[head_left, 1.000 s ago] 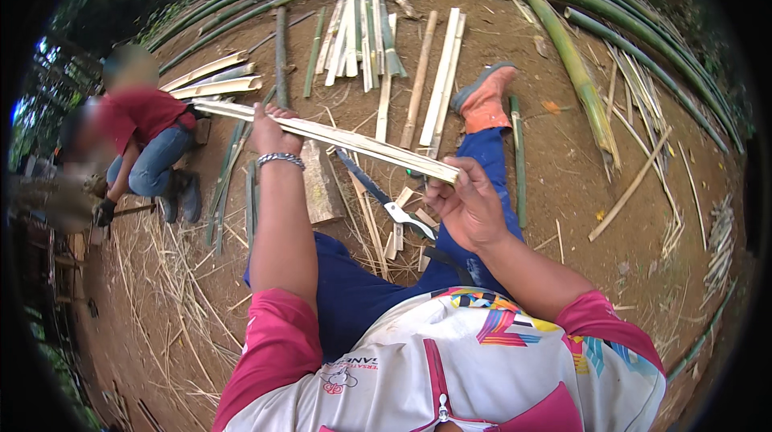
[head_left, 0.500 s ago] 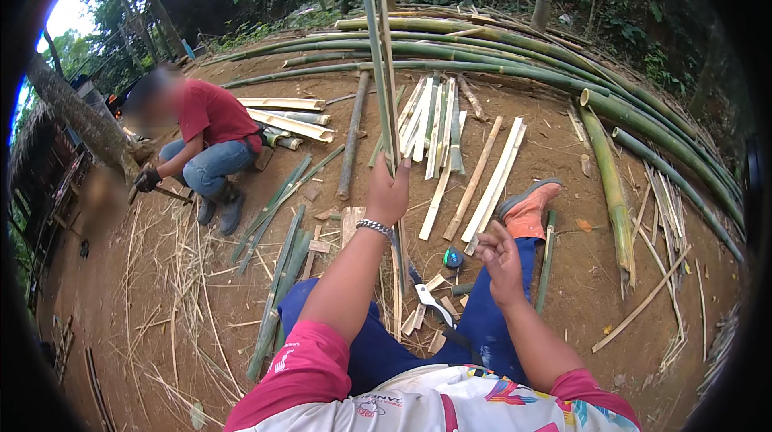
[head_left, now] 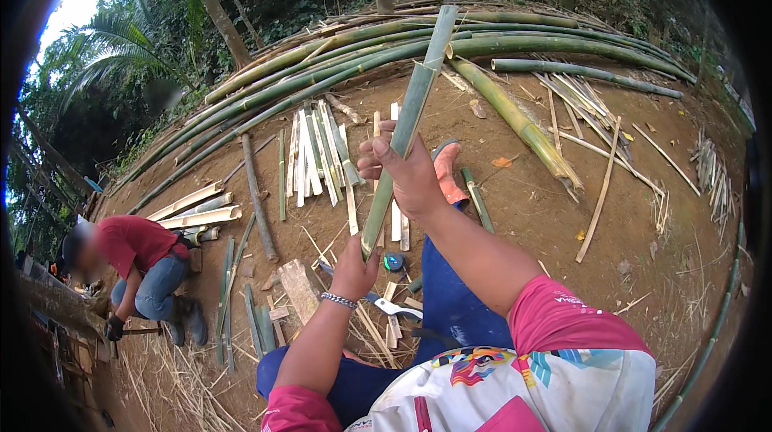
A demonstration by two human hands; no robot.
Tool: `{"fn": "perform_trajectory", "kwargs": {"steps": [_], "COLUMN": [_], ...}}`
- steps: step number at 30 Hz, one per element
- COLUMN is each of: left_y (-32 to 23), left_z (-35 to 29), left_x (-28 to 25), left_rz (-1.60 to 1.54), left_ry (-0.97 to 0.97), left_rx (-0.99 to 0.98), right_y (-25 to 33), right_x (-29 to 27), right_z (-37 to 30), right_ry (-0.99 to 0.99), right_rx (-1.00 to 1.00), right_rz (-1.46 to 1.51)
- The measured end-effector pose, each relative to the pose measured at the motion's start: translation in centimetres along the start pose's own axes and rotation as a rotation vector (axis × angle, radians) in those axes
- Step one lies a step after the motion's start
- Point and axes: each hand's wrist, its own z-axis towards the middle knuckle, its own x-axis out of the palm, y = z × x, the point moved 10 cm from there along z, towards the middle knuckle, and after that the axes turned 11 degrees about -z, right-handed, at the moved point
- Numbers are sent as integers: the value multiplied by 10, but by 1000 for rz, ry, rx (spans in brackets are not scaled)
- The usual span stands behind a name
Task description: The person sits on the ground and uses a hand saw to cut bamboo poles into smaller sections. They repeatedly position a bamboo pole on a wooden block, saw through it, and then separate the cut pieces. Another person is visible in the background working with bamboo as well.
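Observation:
A long split bamboo strip (head_left: pixel 408 110), green on its outer side, rises at a tilt in front of me, its top end leaning right. Near its lower end my left hand (head_left: pixel 354 271) is closed around it. Higher up, my right hand (head_left: pixel 410 179) grips its middle, thumb across the front and fingertips showing past its left edge. On the ground by my left hand lies a tool with a white handle (head_left: pixel 394 308), partly hidden. Just above the handle sits a round blue-and-black object (head_left: pixel 393 262) resembling a tape measure.
Long green bamboo poles (head_left: pixel 322 82) lie piled across the back. Pale split strips (head_left: pixel 310 155) are spread before me, and a thick pole (head_left: pixel 519 122) lies to the right. At left a person in a red shirt (head_left: pixel 138 251) bends low. My orange boot (head_left: pixel 450 175) is ahead.
My right hand, formerly raised apart, now grips the bamboo strip. The strip has gone from nearly upright to tilted right, and my left hand is at its lower end. The view has turned right.

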Motion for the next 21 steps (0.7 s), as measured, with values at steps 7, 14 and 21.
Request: {"fn": "perform_trajectory", "kwargs": {"steps": [7, 14, 21], "left_y": [0, 1, 1], "left_z": [-8, -12, -21], "left_x": [20, 26, 32], "left_rz": [-79, -81, -43], "left_ry": [37, 45, 21], "left_rx": [-35, -34, 38], "right_y": [-4, 2, 3], "right_x": [-13, -11, -4], "right_z": [-16, -32, -46], "right_ry": [-59, -11, -2], "right_rx": [-35, -19, -3], "right_rz": [-143, -88, -125]}}
